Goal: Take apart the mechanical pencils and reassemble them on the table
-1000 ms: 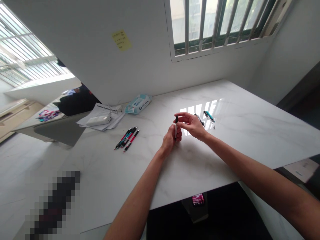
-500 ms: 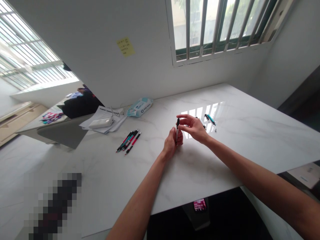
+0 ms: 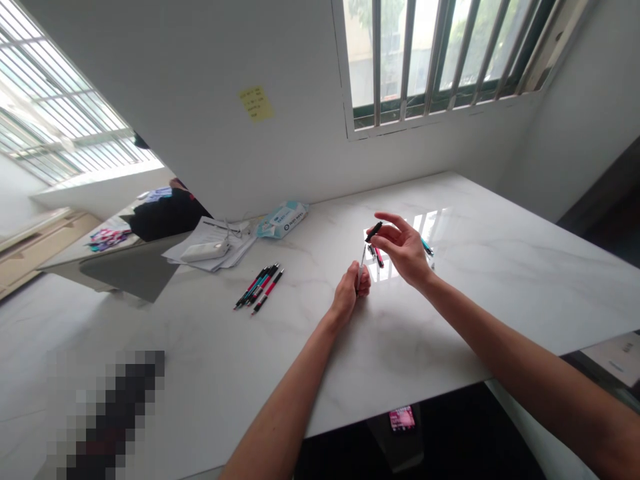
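Bright daylight thru barred window (image 3: 440, 53), glare patch on table (image 3: 500, 267), soft shadows, wide-angle edge warp.

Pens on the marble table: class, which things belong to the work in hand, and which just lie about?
In hand:
left hand gripping pen barrel
right hand pinching black pen piece
loose pen parts
pen bundle

Lying about:
wipes pack
papers
sticky note
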Action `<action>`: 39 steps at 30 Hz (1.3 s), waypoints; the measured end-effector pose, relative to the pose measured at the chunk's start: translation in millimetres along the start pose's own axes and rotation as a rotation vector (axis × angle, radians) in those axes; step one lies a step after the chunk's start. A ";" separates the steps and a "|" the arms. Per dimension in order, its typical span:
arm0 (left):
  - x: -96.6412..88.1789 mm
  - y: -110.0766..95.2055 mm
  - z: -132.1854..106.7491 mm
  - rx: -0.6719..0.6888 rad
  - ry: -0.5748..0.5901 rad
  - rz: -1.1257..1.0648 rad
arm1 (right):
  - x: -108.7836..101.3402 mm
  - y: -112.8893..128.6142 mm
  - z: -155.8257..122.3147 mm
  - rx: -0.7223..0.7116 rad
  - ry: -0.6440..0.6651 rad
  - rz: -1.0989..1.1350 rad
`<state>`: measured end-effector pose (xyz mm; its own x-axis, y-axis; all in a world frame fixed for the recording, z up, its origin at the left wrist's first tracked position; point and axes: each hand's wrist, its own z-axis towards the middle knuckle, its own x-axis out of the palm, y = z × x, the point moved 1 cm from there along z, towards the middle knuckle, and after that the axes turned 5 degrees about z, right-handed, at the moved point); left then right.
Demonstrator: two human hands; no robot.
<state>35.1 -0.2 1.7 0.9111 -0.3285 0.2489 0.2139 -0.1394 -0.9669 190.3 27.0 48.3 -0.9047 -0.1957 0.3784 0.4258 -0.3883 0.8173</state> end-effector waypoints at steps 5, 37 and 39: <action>-1.8 -1.5 -0.7 -0.004 0.001 -0.022 | -9.9 2.7 8.6 -0.004 -0.068 -0.054; -2.4 -2.7 1.2 0.001 0.012 0.032 | -147.2 16.8 -69.8 0.212 -0.094 -1.305; -2.1 -3.4 0.9 0.003 0.010 0.032 | -143.6 19.8 -68.1 0.180 -0.116 -1.271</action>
<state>32.7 1.8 4.4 0.9139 -0.3422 0.2183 0.1857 -0.1258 -0.9745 329.5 -13.9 -19.5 -0.6716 0.3024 -0.6764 -0.7302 -0.1153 0.6734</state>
